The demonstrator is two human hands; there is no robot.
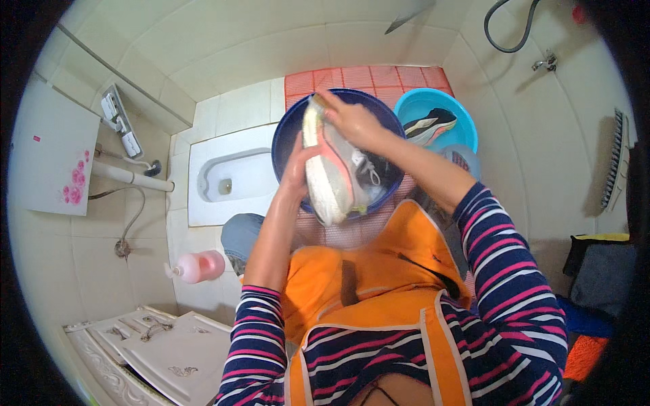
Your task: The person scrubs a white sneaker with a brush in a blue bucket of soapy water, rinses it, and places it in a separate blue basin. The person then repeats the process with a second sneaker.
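A grey sneaker (332,167) with a thick white sole, pink trim and a white lace is held over a dark blue basin (284,124). My left hand (299,170) grips the shoe by its sole side, fingers around the edge. In my right hand (355,119) is a small brush (321,101), its bristles against the upper end of the white sole. The brush is partly hidden by the fingers. Another sneaker (431,126), black and grey, rests in a light blue basin (467,109) at the right. The dark basin's contents are largely hidden.
A squat toilet (195,175) lies left of the dark basin. A pink pump bottle (200,267) lies on the floor tiles. Beneath the basins is a red mat (365,76). A wall tap (547,62) and hanging brush (614,162) are at the right, a carved cabinet (167,350) lower left.
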